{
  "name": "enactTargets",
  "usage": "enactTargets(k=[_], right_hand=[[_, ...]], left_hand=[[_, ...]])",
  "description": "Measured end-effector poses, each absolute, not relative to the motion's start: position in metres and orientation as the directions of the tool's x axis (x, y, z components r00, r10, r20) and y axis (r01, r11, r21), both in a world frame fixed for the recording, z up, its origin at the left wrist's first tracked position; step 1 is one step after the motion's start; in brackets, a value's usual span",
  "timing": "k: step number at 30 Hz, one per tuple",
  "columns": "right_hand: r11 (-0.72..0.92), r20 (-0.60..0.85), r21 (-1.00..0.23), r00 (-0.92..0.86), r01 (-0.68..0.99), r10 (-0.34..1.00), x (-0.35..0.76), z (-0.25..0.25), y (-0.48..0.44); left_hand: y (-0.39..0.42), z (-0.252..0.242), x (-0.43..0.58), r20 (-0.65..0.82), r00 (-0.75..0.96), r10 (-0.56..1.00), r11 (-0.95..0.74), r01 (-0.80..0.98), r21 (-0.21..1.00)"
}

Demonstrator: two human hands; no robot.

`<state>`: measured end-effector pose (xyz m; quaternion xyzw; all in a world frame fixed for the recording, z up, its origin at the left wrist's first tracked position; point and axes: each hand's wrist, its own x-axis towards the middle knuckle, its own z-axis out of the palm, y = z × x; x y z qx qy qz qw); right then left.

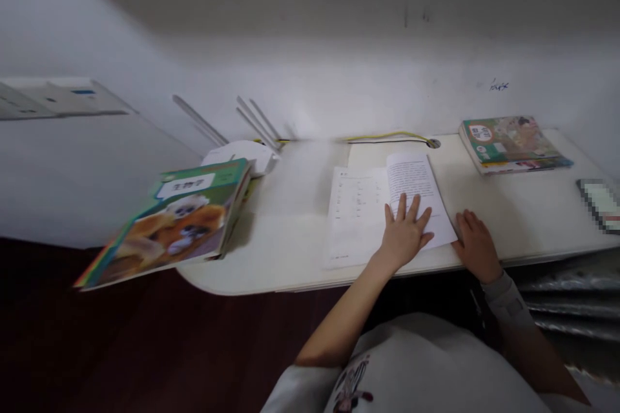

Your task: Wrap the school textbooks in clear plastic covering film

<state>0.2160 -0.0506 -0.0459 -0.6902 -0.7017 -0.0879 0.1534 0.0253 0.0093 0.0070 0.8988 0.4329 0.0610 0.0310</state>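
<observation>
Printed white sheets lie on the white desk, in front of my body, and a page or folded sheet with dense text lies over their right part. My left hand rests flat on that page with its fingers spread. Beside the page's lower right corner, my right hand lies on the desk, fingers stretched out and a little apart, its thumb side at the paper's edge. A band circles the right wrist.
A stack of books overhangs the desk's left end, beside a white router with antennas. More books lie at the back right. A blurred-out phone-like object sits far right. A yellow cable runs along the wall to a hole.
</observation>
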Motion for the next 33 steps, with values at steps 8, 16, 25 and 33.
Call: enactTargets(k=[8,16,25,33], right_hand=[[0.088,0.331,-0.214,-0.013,0.973,0.943,0.223,-0.050,-0.050],[0.102,0.365,-0.361,0.039,0.927,0.930,0.230,-0.054,-0.047],[0.117,0.368,-0.452,0.065,0.884,0.927,0.232,-0.051,-0.049],[0.113,0.374,-0.474,0.084,0.873,0.924,0.230,-0.052,-0.049]], left_hand=[[0.012,-0.001,0.036,0.044,0.644,0.763,-0.646,0.759,0.089],[0.008,-0.004,0.045,0.038,0.720,0.693,-0.721,0.692,0.035],[0.006,-0.008,0.067,0.053,0.739,0.671,-0.741,0.667,0.078],[-0.003,-0.011,0.070,0.026,0.788,0.615,-0.786,0.610,0.097]])
